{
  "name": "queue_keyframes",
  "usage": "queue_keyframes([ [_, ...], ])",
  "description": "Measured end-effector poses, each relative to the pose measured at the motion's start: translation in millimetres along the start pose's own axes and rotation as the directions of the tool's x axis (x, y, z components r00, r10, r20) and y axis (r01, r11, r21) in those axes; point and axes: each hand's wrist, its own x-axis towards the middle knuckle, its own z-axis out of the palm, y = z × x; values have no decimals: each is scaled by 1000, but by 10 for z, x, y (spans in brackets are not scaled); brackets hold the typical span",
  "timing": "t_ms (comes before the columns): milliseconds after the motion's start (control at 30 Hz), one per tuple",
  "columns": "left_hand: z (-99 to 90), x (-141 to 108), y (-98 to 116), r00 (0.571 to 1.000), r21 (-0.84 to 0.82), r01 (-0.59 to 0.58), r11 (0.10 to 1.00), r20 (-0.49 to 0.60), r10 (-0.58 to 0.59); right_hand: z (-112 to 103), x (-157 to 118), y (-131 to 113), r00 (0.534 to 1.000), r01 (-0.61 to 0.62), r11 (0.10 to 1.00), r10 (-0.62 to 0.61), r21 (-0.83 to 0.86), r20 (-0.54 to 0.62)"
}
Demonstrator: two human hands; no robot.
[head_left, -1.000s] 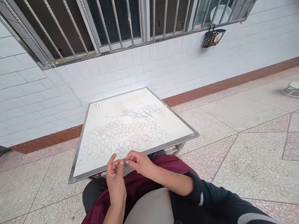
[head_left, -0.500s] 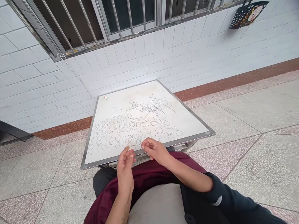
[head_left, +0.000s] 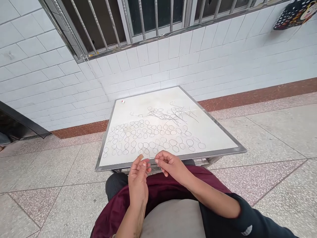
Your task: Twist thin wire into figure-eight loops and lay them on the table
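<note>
My left hand [head_left: 139, 175] is at the near edge of the white-topped table [head_left: 218, 140], its thumb and fingers pinched and a tan bandage on the index finger. Close on its right, my right hand [head_left: 169, 165] is closed too, thumb against index finger. A faint thin wire seems to run between the two sets of fingertips; most of it is hidden or too fine to see. Beyond the hands lie rows of thin wires bent into double loops [head_left: 133, 146]. Farther back is a tangled heap of looped wires with long straight tails [head_left: 163, 114].
A small white-and-red object [head_left: 123, 102] lies in the table's far left corner. The table has a grey metal rim and stands by a white tiled wall [head_left: 148, 77] under a barred window [head_left: 141, 19]. A dotted bag [head_left: 292, 16] hangs at upper right.
The view has swung left, so table and hands appear farther right. My hands keep almost the same pinched pose, close together at the table edge.
</note>
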Motion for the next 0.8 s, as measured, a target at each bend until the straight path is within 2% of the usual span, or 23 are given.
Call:
queue_keyframes([
  [367,-54,-145,130,997,-13,-70,997,18,70,185,-87,9,992,117,982,-108,-146,66],
  [600,-118,-142,143,990,-31,-121,992,-79,118,282,-42,35,995,83,983,-74,-162,62],
  [800,-162,-120,150,988,-17,-110,994,-107,108,269,-9,59,996,74,985,-65,-155,63],
])
